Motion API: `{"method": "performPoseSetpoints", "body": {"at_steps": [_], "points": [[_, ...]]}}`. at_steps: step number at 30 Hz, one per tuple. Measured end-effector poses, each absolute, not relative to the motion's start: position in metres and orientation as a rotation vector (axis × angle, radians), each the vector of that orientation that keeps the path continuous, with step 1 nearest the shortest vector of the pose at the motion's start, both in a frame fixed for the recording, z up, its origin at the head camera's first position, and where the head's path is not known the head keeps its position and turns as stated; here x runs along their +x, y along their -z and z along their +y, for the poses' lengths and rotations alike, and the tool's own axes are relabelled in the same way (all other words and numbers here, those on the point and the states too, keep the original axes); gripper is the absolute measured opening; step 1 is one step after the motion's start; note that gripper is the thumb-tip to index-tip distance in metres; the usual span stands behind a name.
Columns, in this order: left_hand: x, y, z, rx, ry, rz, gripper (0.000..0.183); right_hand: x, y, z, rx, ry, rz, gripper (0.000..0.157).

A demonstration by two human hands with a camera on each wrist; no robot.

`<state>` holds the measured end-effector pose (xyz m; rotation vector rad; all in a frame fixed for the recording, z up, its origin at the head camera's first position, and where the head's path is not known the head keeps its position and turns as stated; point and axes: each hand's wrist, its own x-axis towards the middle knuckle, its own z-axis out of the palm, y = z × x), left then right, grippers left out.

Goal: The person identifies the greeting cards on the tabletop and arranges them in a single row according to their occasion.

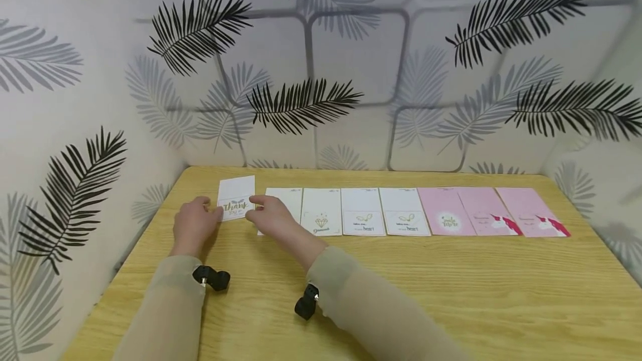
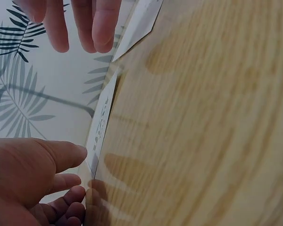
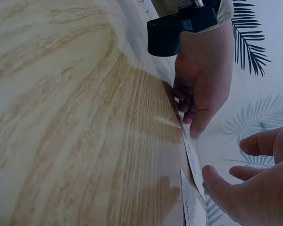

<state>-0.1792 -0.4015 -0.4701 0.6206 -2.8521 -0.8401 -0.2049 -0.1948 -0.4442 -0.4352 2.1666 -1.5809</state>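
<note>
A white card printed "Thank you" lies slightly tilted at the left end of a row of cards, a little farther back than its neighbours. My left hand rests at its left edge, the thumb touching near the lower corner and the other fingers loosely bent on the table. At the card's right edge is my right hand, thumb and index finger spread apart. In the right wrist view, the right hand's fingers stand apart with nothing between them. Beneath this hand, a cream card is partly covered.
Rightward along the row lie a cream diamond card, two white cards with wings, a pink "smile more" card and two pink unicorn cards. They lie on a wooden table against a leaf-patterned wall.
</note>
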Motion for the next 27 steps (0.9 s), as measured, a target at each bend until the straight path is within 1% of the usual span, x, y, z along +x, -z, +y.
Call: {"method": "performPoseSetpoints", "body": {"at_steps": [4,19,27], "points": [[-0.182,0.475,-0.402,0.629,0.794,-2.885,0.063,-0.204,0.448,-0.201,-0.461,1.523,2.204,0.055],[-0.18,0.479,-0.399,0.548,0.706,-2.844,0.048,-0.203,0.454,-0.211,-0.507,1.43,2.252,0.053],[-0.177,0.478,-0.398,0.542,0.709,-2.854,0.044,-0.198,0.457,-0.21,-0.436,1.591,2.151,0.052]]}}
